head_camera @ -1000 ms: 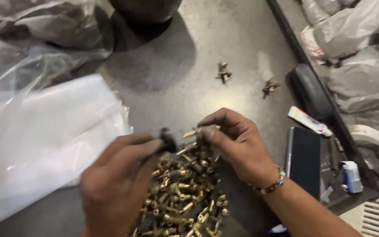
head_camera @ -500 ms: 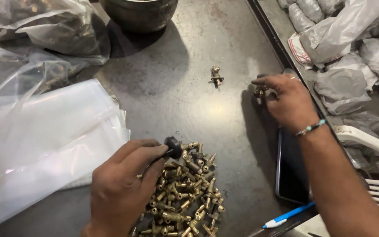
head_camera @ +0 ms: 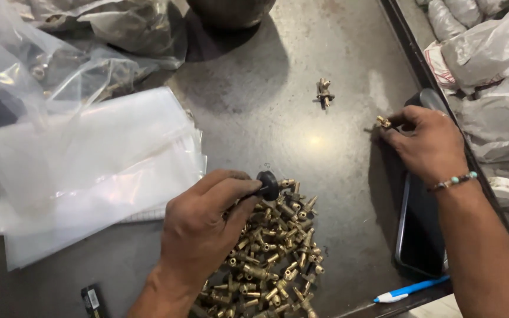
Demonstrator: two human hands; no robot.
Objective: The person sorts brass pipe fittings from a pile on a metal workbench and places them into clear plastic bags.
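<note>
Dark, scuffed metal surface (head_camera: 301,135) carries a stack of clear plastic bags (head_camera: 83,171) at left, with crumpled bags of parts behind. At the near edge, a heap of small brass fittings (head_camera: 272,259) spreads loose. Left hand (head_camera: 204,227) rests on the heap, fingers pinching a black round knob (head_camera: 268,184). Right hand (head_camera: 428,147), wearing a beaded bracelet, pinches a single brass fitting (head_camera: 383,122) near the far right edge. Another assembled fitting (head_camera: 324,93) lies apart. A phone (head_camera: 419,235) and blue-white pen (head_camera: 413,290) lie alongside.

Shiny brass fittings (head_camera: 272,259) on matt dark metal table (head_camera: 301,129); glossy clear plastic bags (head_camera: 83,165).
</note>
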